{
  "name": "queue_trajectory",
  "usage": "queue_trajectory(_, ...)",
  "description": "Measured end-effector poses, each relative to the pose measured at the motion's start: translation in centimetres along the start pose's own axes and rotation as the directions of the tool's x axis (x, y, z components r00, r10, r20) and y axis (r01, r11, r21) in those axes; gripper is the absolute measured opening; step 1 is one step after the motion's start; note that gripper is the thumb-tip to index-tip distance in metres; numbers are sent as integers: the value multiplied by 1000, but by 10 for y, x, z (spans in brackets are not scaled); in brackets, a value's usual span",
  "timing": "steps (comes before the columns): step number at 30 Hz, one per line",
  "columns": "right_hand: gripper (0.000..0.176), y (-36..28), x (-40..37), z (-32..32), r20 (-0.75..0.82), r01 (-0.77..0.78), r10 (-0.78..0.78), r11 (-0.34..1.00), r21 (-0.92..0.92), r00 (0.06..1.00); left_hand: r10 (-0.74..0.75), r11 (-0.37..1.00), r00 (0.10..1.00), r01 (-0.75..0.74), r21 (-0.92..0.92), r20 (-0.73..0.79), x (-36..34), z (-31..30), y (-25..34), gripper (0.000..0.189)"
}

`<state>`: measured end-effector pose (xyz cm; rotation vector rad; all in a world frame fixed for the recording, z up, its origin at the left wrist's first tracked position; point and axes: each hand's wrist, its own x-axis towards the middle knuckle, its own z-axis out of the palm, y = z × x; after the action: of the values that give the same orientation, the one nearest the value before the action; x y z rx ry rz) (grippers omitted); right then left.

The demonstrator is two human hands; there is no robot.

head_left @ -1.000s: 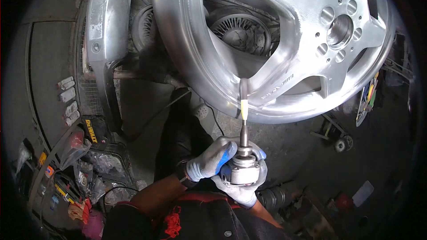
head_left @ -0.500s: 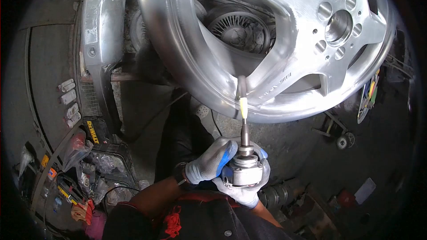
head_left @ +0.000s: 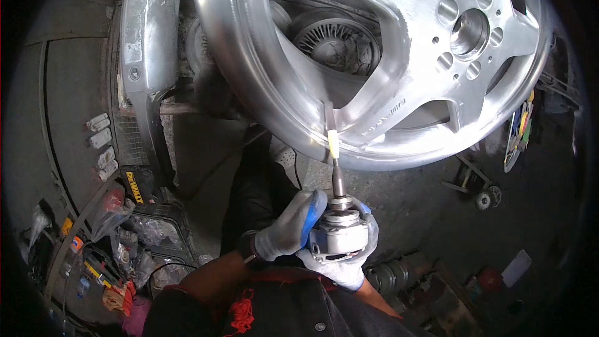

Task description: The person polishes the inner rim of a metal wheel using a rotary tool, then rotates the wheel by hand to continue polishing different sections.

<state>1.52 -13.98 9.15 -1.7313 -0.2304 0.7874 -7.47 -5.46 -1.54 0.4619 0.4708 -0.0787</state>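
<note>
The left hand, in a grey glove with a blue palm, is closing around the side of a silvery cylindrical hand grinder. The right hand, gloved alike, is gripping its body from below. The grinder's shaft is pointing up, and its yellowish tip is seemingly touching the inner barrel of a large bare-metal silver alloy wheel near a spoke's root, though blur is hiding the exact contact. A grey car bumper is standing at the left. A black-and-yellow tool case is lying on the floor below it.
</note>
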Motion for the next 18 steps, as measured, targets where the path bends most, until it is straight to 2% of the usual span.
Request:
queue_trajectory(1,90,-3,2,-1,-2,1,-1,1000,0,1000,-106,990,994,101,-96,-39,2,-3,-13,35)
queue_trajectory(2,87,-7,6,-2,13,113,-113,984,-134,994,-106,990,994,102,-96,-38,2,-6,-23,35)
queue_trajectory(3,84,-8,8,-3,42,223,-219,939,-263,975,-94,995,993,96,19,-71,4,-6,-25,33)
queue_trajectory(4,84,-4,6,-3,41,222,-219,939,-263,975,-79,987,992,92,134,-103,4,-7,-27,31)
queue_trajectory(5,83,2,2,-2,26,280,-284,919,-277,958,-79,986,992,93,135,-103,3,-8,-27,31)
queue_trajectory(6,82,6,0,-1,11,337,-349,896,-291,937,-119,991,988,125,53,-100,5,-5,-17,30)
queue_trajectory(7,82,4,1,-2,7,338,-351,896,-289,937,-159,987,983,157,-29,-94,5,-4,-9,30)
queue_trajectory(9,85,-1,5,-5,78,214,-199,901,-377,977,-151,989,985,150,-8,-87,2,-7,1,30)
queue_trajectory(10,85,-1,5,-3,73,213,-200,903,-373,977,-140,990,987,141,9,-80,0,-7,10,31)
queue_trajectory(11,86,-1,6,0,43,172,-167,941,-290,985,-93,996,994,92,-17,-54,-2,-6,20,39)
queue_trajectory(12,87,-1,6,1,18,132,-131,970,-204,991,-96,995,994,96,-11,-52,-1,-3,31,39)
queue_trajectory(14,88,-9,13,3,50,117,-108,959,-256,993,-71,918,991,111,-380,117,2,2,50,54)
queue_trajectory(15,89,-13,16,3,85,102,-79,945,-312,993,21,956,994,10,-293,104,6,16,62,64)
queue_trajectory(18,89,-16,21,0,141,91,-56,962,-257,988,-62,951,987,104,-291,149,6,17,72,65)
